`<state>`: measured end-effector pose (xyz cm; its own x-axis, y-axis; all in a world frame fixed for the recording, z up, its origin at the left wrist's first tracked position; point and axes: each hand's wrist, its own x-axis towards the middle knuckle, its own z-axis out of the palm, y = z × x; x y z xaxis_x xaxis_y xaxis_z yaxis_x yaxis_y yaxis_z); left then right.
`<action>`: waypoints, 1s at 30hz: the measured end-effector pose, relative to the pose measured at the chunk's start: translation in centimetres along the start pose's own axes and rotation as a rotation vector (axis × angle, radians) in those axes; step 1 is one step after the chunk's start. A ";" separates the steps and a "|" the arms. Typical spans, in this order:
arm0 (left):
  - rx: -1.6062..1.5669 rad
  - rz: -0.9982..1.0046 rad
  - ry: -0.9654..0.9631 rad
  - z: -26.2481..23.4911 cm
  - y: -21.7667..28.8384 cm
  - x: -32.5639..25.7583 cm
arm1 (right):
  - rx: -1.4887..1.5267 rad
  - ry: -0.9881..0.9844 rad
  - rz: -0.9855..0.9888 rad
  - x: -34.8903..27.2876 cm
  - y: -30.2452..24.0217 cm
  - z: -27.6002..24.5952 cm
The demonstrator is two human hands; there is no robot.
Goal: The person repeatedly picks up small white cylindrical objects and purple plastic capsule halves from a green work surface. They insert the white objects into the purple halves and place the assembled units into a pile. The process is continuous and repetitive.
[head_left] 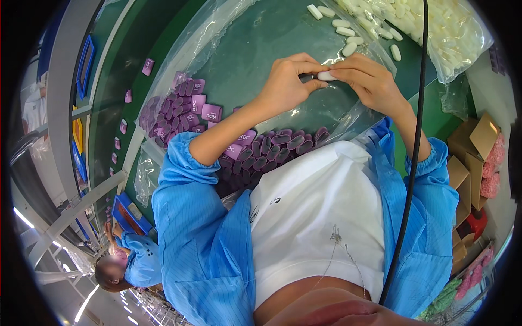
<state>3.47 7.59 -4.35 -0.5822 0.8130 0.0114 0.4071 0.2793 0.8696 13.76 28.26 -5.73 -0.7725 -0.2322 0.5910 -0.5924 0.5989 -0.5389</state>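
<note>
In front of my chest both hands meet at a small white oval piece [326, 76]. My left hand [288, 81] is closed, its thumb and fingertips pinching at the piece's left end. A dark patch shows between those fingers; whether it is an object or shadow I cannot tell. The fingers of my right hand [364, 79] are closed on the piece's right end. Beyond the hands lie several loose white oval pieces [348, 49]. A heap of purple oval sleeves [261, 152], hollow at the ends, spreads from left of my left forearm to my chest.
A clear plastic bag of white pieces [451, 32] lies at the far right. Clear sheeting covers the green tabletop [250, 49]. Spaced purple pieces [128, 96] line a green strip at left. A black cable [416, 152] hangs at right. Cardboard boxes [470, 157] stand right; another person [138, 255] sits lower left.
</note>
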 end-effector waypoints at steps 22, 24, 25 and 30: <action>0.508 -0.132 0.357 -25.8 -9.7 -1.6 | -0.625 0.202 0.236 7.5 5.6 4.0; 0.401 -0.227 0.324 -30.6 -14.5 -3.3 | -0.797 0.152 0.315 8.0 7.6 5.6; 0.528 -0.214 0.317 -31.9 -16.7 -4.0 | -0.746 0.167 0.288 8.3 7.6 5.8; 0.906 0.036 0.527 -27.2 -12.5 -4.4 | -0.425 0.159 0.305 7.6 6.1 5.3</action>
<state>-18.20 -13.32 -1.82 -0.7039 0.5634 0.4326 0.6779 0.7147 0.1721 3.04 26.12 -7.75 -0.8313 0.0990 0.5469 -0.1771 0.8855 -0.4295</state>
